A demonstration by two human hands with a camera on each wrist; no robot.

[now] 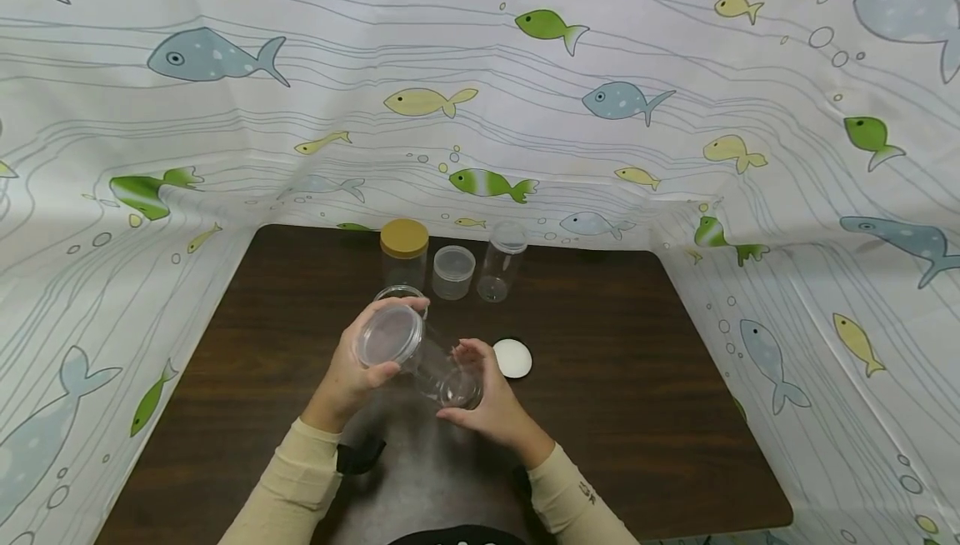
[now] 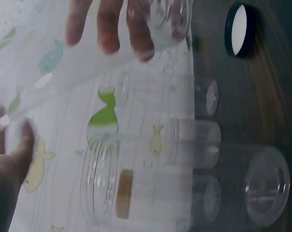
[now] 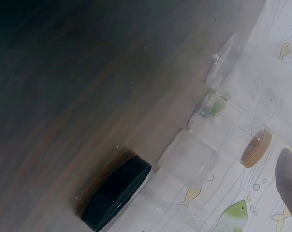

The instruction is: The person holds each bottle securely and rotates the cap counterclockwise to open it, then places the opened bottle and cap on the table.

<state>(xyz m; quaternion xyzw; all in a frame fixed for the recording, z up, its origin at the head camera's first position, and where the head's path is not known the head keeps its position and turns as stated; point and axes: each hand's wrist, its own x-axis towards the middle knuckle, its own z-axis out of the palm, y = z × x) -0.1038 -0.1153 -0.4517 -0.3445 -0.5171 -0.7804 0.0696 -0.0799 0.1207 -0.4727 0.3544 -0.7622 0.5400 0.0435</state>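
Tilted over the near part of the table is a clear plastic jar (image 1: 433, 372) with a translucent lid (image 1: 390, 335). My left hand (image 1: 347, 374) grips its lid end, thumb and fingers spread round the rim. Round the base, the fingers and thumb of my right hand (image 1: 497, 402) hold the other end. A second clear jar (image 2: 184, 186), without a lid, stands upright just behind my left hand, its mouth partly covered by that hand in the head view. A black lid (image 3: 117, 193) lies to the right of the held jar, white liner up.
Along the back of the dark wooden table (image 1: 600, 412) stand a jar with a yellow lid (image 1: 405, 238), a short lidded jar (image 1: 453, 274) and a tall clear jar (image 1: 502, 266). A fish-patterned sheet (image 1: 480, 145) hangs behind and at both sides.
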